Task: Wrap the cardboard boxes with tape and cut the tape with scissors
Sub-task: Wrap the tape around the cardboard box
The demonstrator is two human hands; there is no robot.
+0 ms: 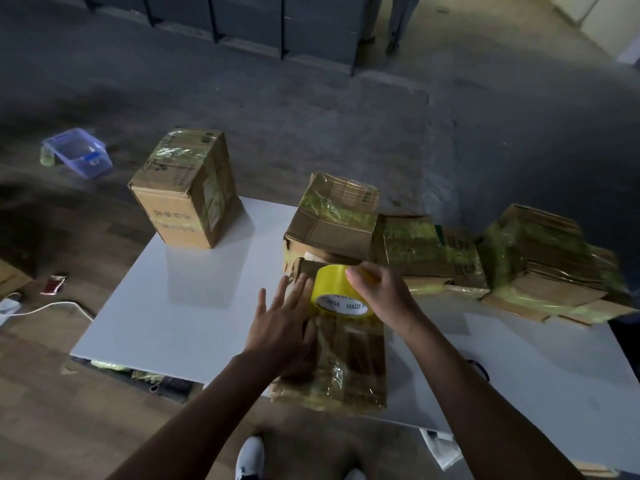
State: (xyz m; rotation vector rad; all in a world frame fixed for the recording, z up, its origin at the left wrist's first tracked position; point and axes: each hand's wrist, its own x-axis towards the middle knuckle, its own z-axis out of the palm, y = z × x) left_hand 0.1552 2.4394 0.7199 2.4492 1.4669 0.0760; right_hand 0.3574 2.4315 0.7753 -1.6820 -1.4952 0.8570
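Observation:
A flat cardboard box (349, 362) lies at the near edge of the white table (194, 306), partly covered with clear yellowish tape. My left hand (284, 323) presses flat on its left side, fingers straight. My right hand (381, 292) grips a yellow tape roll (337, 292) standing on the box's far end. No scissors are in sight.
An upright taped box (187, 188) stands at the table's far left. A crumpled open box (332, 216) sits behind the roll, and several flattened taped boxes (519, 258) are piled to the right. A clear plastic tub (78, 152) and a white cable (52, 308) lie on the floor.

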